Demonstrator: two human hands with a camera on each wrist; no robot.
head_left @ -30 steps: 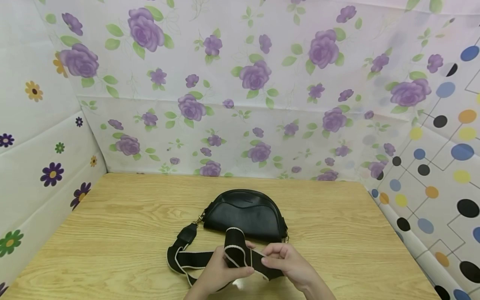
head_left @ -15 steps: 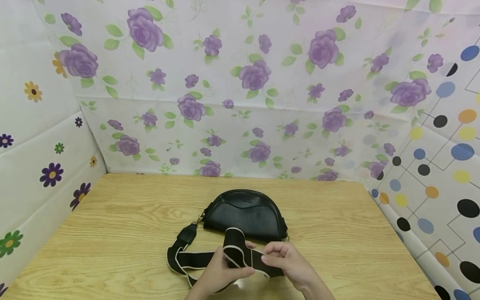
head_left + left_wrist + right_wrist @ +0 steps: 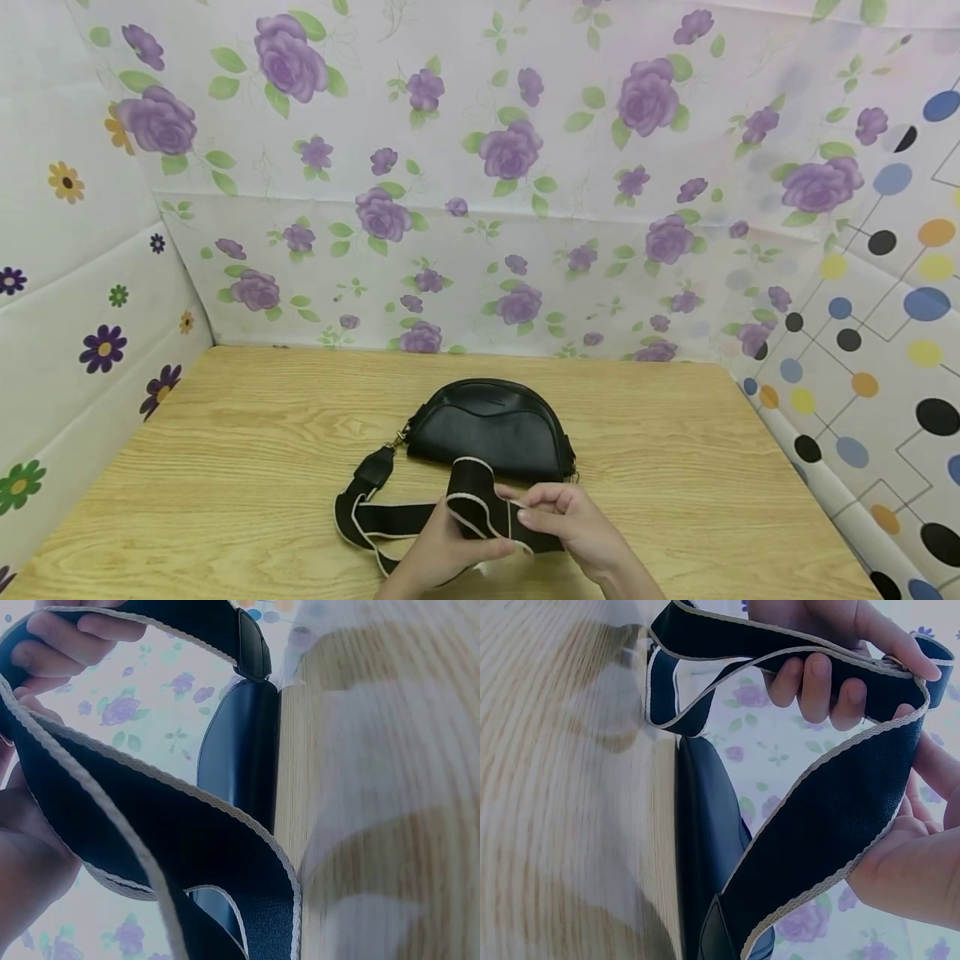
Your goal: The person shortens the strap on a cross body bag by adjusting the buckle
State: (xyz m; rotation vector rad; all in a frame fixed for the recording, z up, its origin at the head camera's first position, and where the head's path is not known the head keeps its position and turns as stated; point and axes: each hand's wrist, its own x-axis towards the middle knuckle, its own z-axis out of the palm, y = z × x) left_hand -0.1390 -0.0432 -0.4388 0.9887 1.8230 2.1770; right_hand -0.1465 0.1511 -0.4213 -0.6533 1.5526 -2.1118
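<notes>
A black half-moon handbag (image 3: pixel 487 429) lies on the table, its woven strap (image 3: pixel 471 483) edged in white. My left hand (image 3: pixel 442 546) holds a folded loop of the strap, its thumb near a thin metal slider (image 3: pixel 510 518). Just right of the slider, my right hand (image 3: pixel 581 529) pinches the strap between thumb and fingers. In the right wrist view, the left fingers (image 3: pixel 817 682) curl round the webbing while the right hand (image 3: pixel 900 862) grips it lower down. The left wrist view shows the strap (image 3: pixel 157 802) crossing in front of the handbag (image 3: pixel 240 750).
The wooden table (image 3: pixel 247 467) reaches back to a flower-printed cloth (image 3: pixel 465 267). Patterned sheets stand at both sides. The strap's left length, with a leather tab (image 3: pixel 373 468) and metal clip (image 3: pixel 401 435), trails over the table beside the handbag.
My left hand and the slider have shifted slightly right. The right fingers have come slightly left, nearer the slider. The handbag has stayed in place.
</notes>
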